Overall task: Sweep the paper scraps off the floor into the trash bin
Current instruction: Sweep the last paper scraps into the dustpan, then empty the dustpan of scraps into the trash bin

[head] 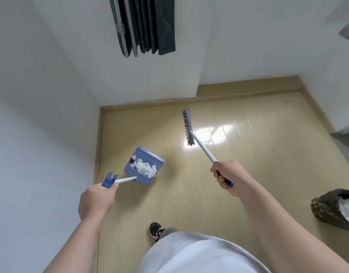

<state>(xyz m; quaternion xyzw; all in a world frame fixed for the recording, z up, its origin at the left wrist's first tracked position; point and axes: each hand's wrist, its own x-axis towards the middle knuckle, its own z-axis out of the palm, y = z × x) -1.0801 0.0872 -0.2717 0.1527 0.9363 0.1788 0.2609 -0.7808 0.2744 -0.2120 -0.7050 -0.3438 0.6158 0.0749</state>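
Lying heaped in the dustpan [150, 155], the paper scraps [143, 168] are borne by its handle, gripped in the left hand [96, 200]; right of the dustpan, the broom [188, 128] is gripped by the right hand [228, 177]. The dustpan is best kept level until tipped over the trash bin [331, 209], farther right and cut off by the frame edge.

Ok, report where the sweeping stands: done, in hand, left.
Done: the paper scraps lie in the dustpan; the visible floor shows none. In hand: the left hand grips the dustpan's handle, the right hand grips the broom. Left: emptying the dustpan into the trash bin at lower right.
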